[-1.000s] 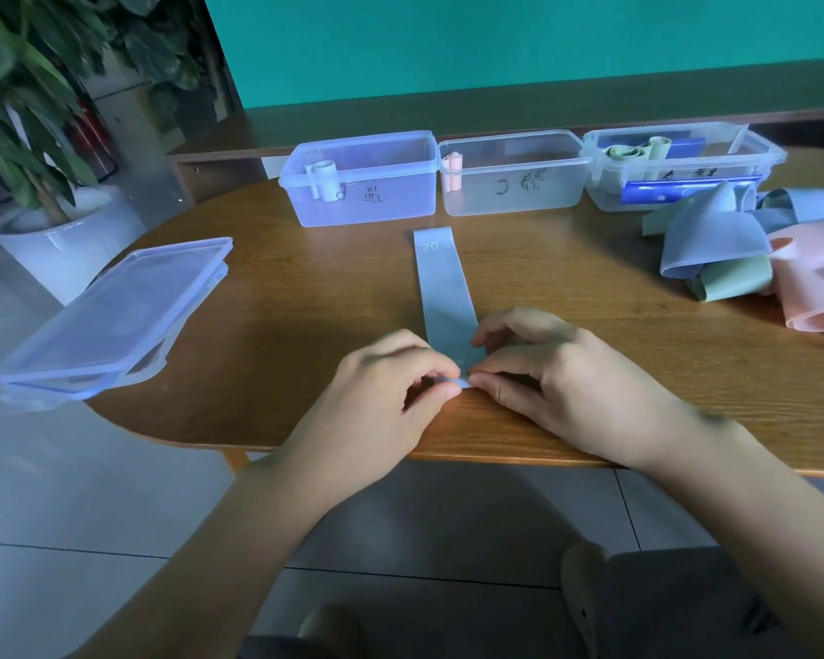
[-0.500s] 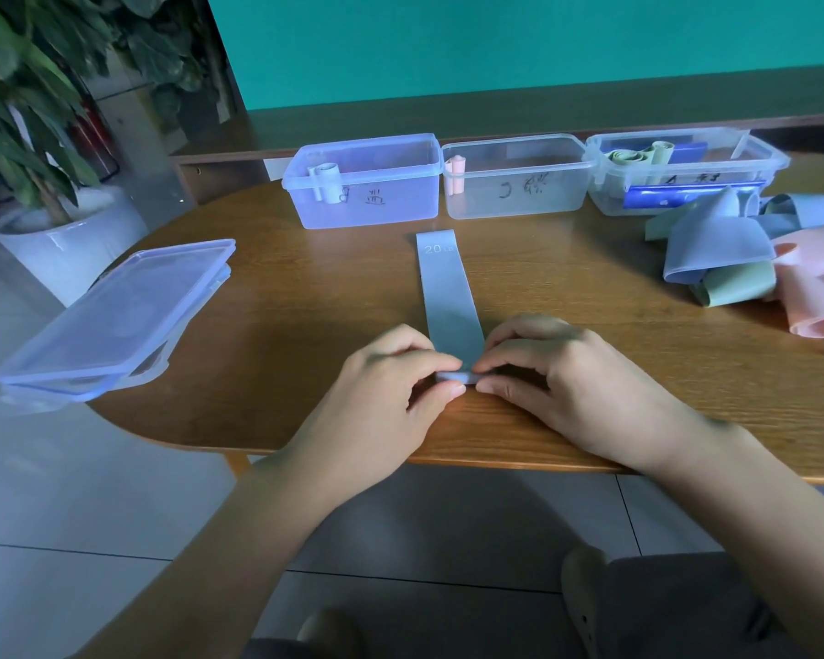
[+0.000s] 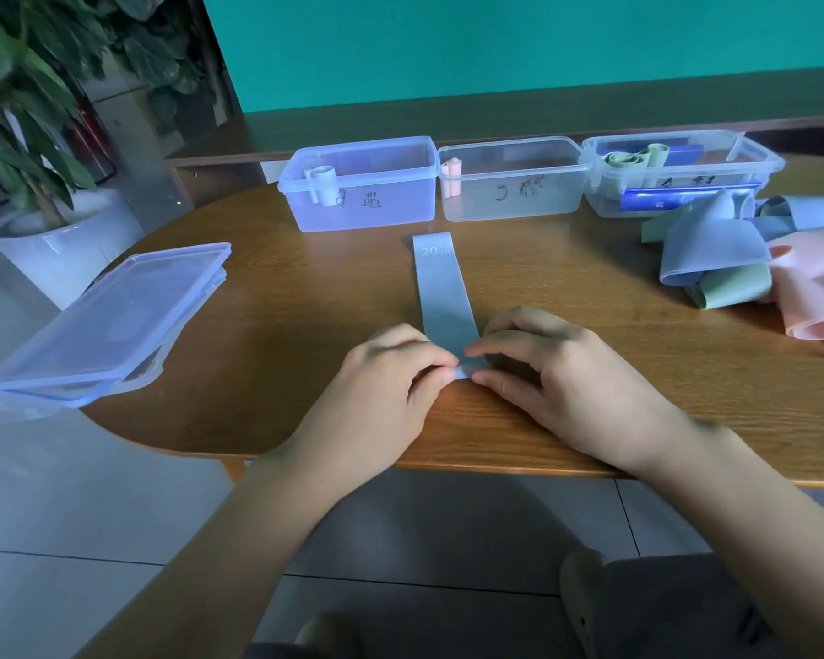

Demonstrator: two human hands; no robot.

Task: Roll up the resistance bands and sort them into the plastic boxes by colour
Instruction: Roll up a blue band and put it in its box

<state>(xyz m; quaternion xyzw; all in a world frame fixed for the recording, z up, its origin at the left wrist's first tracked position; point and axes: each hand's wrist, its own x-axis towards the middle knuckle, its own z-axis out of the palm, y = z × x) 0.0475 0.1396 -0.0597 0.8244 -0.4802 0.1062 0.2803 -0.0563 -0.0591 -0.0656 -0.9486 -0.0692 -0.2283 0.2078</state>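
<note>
A light blue resistance band (image 3: 441,290) marked "20 LB" lies flat on the wooden table (image 3: 281,325), running away from me. Its near end is curled into a small roll that my left hand (image 3: 386,387) and my right hand (image 3: 557,378) pinch together between thumbs and fingertips. Three clear plastic boxes stand in a row at the back: the left box (image 3: 362,183) holds one blue roll, the middle box (image 3: 514,178) one pink roll, the right box (image 3: 681,168) green rolls and a dark blue packet.
A loose heap of blue, green and pink bands (image 3: 752,259) lies at the right of the table. Stacked box lids (image 3: 105,321) overhang the table's left edge. A potted plant (image 3: 34,149) stands on the floor at the left.
The roll at the band's near end has grown slightly and moved a little further up the band. Both hands have followed it away from the table edge.
</note>
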